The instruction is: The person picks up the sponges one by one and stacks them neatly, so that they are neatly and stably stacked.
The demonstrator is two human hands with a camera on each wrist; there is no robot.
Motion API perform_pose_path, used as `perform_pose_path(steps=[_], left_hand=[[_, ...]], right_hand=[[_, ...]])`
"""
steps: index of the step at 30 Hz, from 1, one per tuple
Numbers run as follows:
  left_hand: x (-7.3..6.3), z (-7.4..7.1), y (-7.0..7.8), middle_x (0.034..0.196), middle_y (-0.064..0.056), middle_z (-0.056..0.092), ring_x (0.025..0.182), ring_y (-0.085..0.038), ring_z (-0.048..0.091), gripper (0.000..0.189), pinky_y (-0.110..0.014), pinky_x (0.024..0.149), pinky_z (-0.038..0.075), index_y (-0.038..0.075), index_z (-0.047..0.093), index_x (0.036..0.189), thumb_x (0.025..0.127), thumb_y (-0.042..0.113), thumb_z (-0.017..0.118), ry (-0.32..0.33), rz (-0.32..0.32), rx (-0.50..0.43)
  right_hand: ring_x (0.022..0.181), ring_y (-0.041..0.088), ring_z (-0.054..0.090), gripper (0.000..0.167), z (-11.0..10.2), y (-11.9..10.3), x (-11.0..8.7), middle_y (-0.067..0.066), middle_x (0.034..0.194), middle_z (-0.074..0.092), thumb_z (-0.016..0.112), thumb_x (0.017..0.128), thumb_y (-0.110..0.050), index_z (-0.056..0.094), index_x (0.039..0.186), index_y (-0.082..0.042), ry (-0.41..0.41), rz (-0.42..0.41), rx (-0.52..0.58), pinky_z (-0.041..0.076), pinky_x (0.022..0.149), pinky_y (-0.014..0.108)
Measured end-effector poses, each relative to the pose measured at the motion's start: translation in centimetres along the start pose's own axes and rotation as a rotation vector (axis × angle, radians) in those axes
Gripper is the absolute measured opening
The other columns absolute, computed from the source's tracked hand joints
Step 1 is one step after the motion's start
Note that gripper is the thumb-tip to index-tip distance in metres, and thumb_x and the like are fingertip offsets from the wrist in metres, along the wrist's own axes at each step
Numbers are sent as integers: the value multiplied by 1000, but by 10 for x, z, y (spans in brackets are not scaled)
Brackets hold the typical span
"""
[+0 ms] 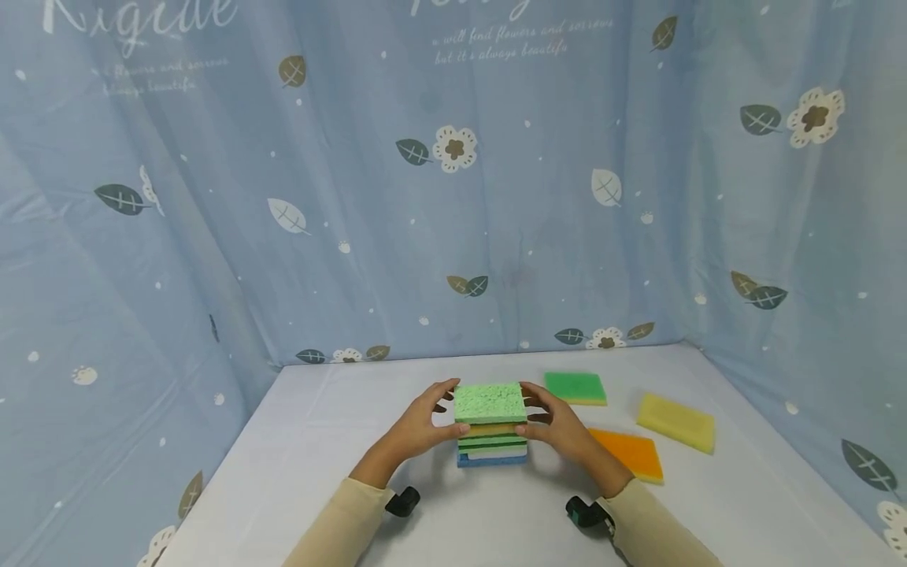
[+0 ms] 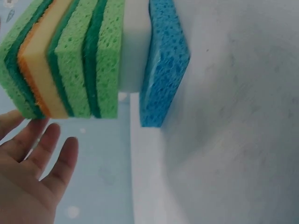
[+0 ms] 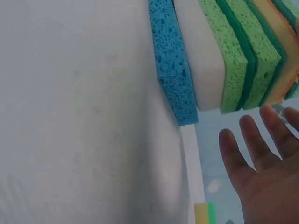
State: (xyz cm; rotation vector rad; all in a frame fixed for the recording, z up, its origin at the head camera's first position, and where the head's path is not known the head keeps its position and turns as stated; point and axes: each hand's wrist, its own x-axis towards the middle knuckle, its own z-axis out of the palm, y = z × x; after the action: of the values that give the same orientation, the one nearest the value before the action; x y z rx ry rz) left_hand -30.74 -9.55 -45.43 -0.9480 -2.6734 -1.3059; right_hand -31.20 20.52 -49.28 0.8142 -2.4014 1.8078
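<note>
A stack of sponges stands in the middle of the table. At its bottom lies a blue sponge [image 1: 492,461], with a white sponge [image 2: 135,51] above it. Over these come green sponges [image 3: 233,79] with dark green scouring layers, then a yellow sponge [image 2: 39,67] with an orange layer. A light green sponge [image 1: 489,400] tops the pile. My left hand [image 1: 420,429] touches the upper stack's left side, thumb at the front and fingers spread. My right hand [image 1: 563,431] mirrors it on the right, its lower fingers apart from the sponges in the right wrist view.
Right of the stack lie a green-topped sponge [image 1: 575,386], a yellow sponge [image 1: 676,424] and an orange-topped sponge [image 1: 629,454], partly behind my right forearm. A blue patterned curtain [image 1: 496,236] rises behind the white table [image 1: 340,394].
</note>
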Motion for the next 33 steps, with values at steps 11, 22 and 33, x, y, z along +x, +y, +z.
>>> perform_pose_path(steps=[11,22,33], left_hand=[[-4,7,-13,142,-6,45,126,-25,45,68,-50,101,40,20,38,149,90,25,72,90,53,-223],[-8,11,-8,134,-12,51,121,-28,49,64,-51,101,40,8,44,145,89,20,73,163,58,-368],[3,21,-10,136,-19,48,121,-34,47,62,-57,102,36,4,44,143,88,8,72,181,14,-502]], right_hand=[[125,34,47,78,-11,-13,-5,13,141,46,79,83,-21,38,149,-16,-4,1,-45,40,100,53],[122,35,49,76,-30,-21,-17,16,139,49,78,85,-25,38,148,-12,-81,38,-206,40,99,55],[118,31,52,68,-67,-18,-43,13,136,52,77,85,-25,45,144,-18,-135,88,-404,43,96,53]])
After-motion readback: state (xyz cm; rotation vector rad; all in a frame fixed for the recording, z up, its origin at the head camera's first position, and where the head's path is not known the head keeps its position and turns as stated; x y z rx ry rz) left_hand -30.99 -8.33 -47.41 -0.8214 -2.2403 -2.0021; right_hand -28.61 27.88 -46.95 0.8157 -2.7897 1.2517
